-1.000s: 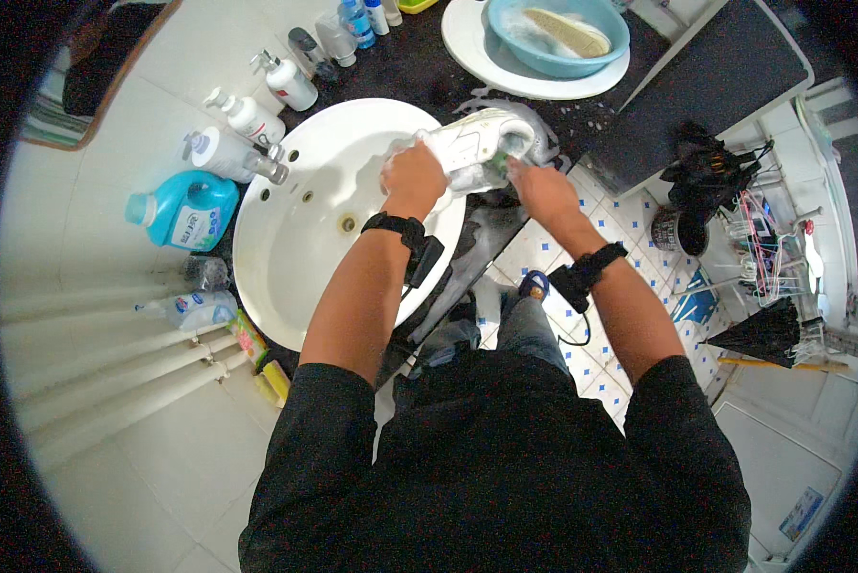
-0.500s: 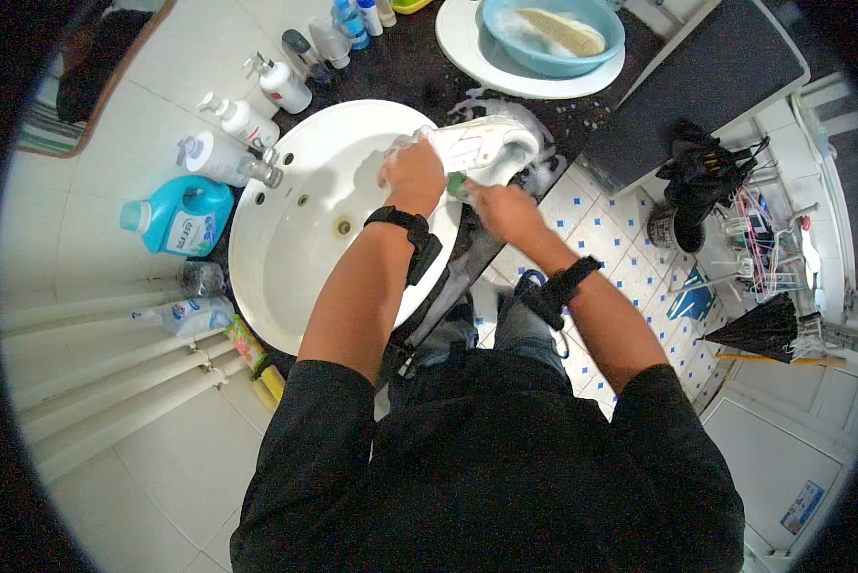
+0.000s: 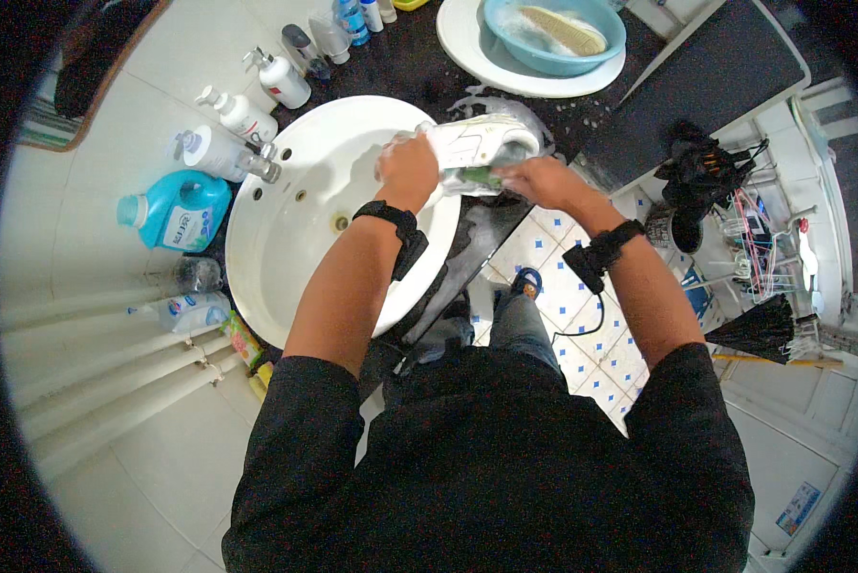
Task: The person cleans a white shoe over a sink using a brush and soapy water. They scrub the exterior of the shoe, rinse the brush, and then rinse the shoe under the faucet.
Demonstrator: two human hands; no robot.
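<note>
A white shoe (image 3: 482,138) lies over the right rim of the sink and the dark counter, with suds around it. Its front end is gripped by my left hand (image 3: 409,170), fingers wrapped round it above the basin. My right hand (image 3: 542,181) is closed on a green brush (image 3: 480,176), pressed along the near side of the shoe. The brush's bristles are hidden against the shoe. Beyond them, a second shoe (image 3: 563,31) lies sole up in foamy water in a light blue basin (image 3: 505,50).
The white oval sink (image 3: 286,277) has a faucet (image 3: 265,164) at its left. Pump bottles (image 3: 279,78) and a turquoise detergent jug (image 3: 176,210) line the wall. The blue basin stands on a white lid (image 3: 458,59). Right of the counter is a tiled floor (image 3: 563,286).
My right hand and the green brush have moved right along the shoe's near side, the forearm swinging outward. My left hand keeps its hold on the shoe, nearly in place.
</note>
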